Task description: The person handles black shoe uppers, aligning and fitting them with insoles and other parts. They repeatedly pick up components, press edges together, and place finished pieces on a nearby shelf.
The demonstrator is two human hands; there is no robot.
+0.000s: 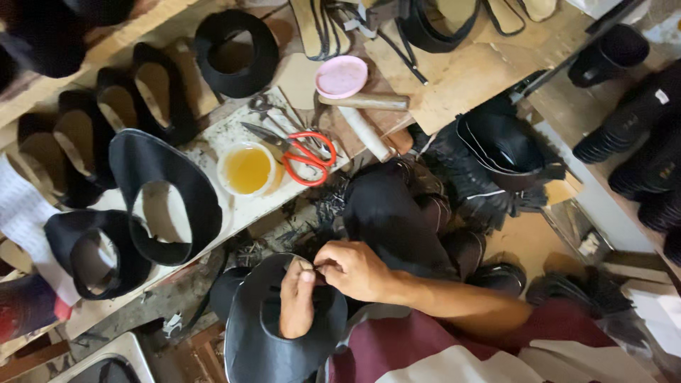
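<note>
Low in the frame, a little left of centre: a black shoe upper (273, 340), matte and leathery, a curved collar shape with an oval opening cut through it. Left hand (296, 301) laid over that opening, fingers curled shut around the inner edge, thumb pressed against the rim. Right hand (352, 268) just above and touching the same edge, fingertips pinched tight together on the material beside the left thumb; impossible to tell whether anything small sits in the pinch.

At centre left, on the pale, stained desk (234, 213): a round white cup of glossy amber glue (247, 169), and right beside it scissors (298, 152) with red plastic loops and grey steel blades. Above them, a pink shallow lid (341, 76) and a wooden-handled hammer (365, 106). Further left, more cut black uppers (167, 191), flat and smooth, overlapping one another. Along the upper left, a row of black shoes with tan insoles (113, 106). At right of centre, black fringed pieces (496, 170), ragged-edged.
</note>
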